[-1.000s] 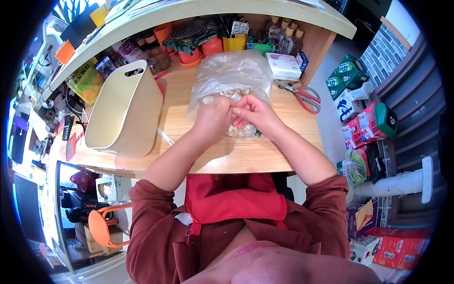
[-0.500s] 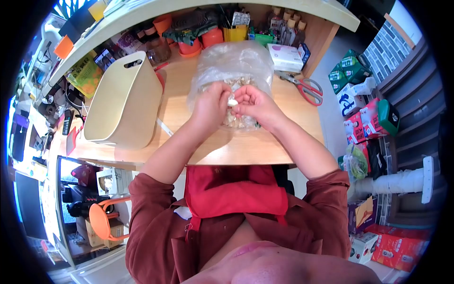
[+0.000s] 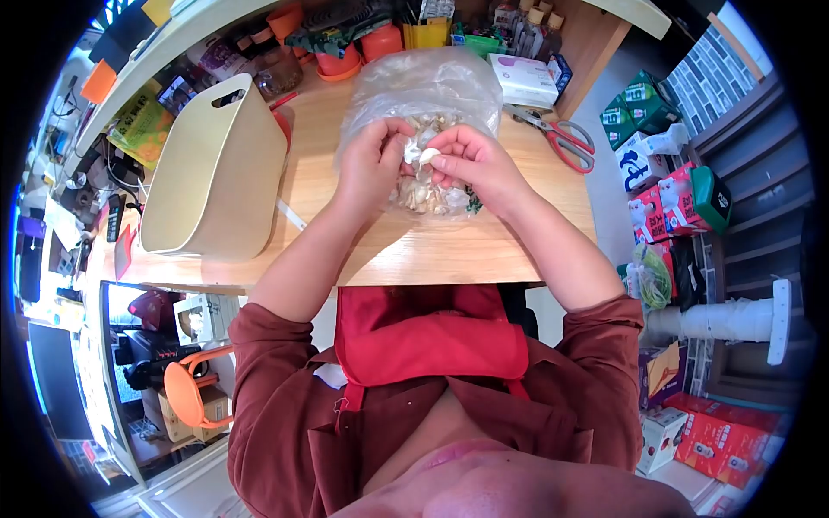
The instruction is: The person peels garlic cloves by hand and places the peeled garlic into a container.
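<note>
Over an opened clear plastic bag [image 3: 406,78], both hands work close together. Between thumb and fingers, my right hand [image 3: 479,162] pinches a smooth white garlic clove [image 3: 429,155]. My left hand [image 3: 371,164] is curled just beside it, its fingertips closed on a pale, papery bit of garlic skin [image 3: 410,153]. Garlic cloves and loose skins [image 3: 427,198] lie in the bag below and between the hands, partly covered by the fingers.
A tall cream bin [image 3: 203,173] stands on the table to the left. Red-handled scissors [image 3: 566,142] and a white box [image 3: 524,79] are at the right. A white strip [image 3: 291,214] lies near the bin. Pots and bottles line the back shelf.
My hands have moved slightly apart, and the white clove now shows in my right fingers with pale skin at my left. The whole view has shifted a little.
</note>
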`<state>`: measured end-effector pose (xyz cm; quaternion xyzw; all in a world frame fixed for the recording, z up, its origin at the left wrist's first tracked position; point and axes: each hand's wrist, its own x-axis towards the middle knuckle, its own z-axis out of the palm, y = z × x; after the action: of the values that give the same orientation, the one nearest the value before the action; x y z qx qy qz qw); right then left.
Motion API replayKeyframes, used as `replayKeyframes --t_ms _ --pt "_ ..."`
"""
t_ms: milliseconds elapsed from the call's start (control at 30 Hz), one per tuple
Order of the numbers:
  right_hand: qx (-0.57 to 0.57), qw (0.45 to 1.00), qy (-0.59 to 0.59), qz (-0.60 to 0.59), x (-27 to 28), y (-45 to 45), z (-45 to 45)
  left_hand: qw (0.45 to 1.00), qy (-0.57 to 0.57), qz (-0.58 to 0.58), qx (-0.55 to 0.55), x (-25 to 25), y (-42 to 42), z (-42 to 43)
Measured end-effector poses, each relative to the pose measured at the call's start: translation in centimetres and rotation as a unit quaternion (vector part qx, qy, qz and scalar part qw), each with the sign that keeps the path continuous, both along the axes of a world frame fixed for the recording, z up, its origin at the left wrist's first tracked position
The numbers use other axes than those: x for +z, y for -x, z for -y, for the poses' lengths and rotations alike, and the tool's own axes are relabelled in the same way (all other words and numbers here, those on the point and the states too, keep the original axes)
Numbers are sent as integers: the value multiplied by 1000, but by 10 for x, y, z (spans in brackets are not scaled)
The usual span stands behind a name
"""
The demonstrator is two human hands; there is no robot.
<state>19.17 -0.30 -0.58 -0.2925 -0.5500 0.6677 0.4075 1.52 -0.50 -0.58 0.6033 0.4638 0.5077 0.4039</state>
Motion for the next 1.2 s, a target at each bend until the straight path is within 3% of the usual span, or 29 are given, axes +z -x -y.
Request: replayKeyframes --t_ms 100,200,300,400,500,600,700,800,1000,1200 --pt "-25 1000 -11 -8 -2 -1 -2 990 -132 -56 -8 -6 4 -6" --pt "-41 999 -11 0 -4 -2 -5 928 -295 -225 30 4 6 -3" --pt "-47 999 -19 1 -4 -1 -4 927 -313 -208 -22 3 7 -5" --pt "-53 997 -51 3 -5 3 -2 967 -192 -165 -10 4 2 1" --pt "-42 996 -72 14 -8 2 -3 973 -150 -174 -16 5 2 3" --pt "-64 989 -113 69 -10 1 -5 980 -142 -137 -30 1 2 2" --pt "-112 960 -203 155 -9 1 -5 960 -236 -148 -18 0 2 -1" --pt "-153 932 -262 196 -12 2 -5 961 -237 -145 -14 3 2 -1" --pt "-162 891 -341 254 -7 2 0 963 -209 -167 -35 5 4 3" --pt "-185 811 -468 300 -9 1 0 986 -109 -120 -39 4 0 6"
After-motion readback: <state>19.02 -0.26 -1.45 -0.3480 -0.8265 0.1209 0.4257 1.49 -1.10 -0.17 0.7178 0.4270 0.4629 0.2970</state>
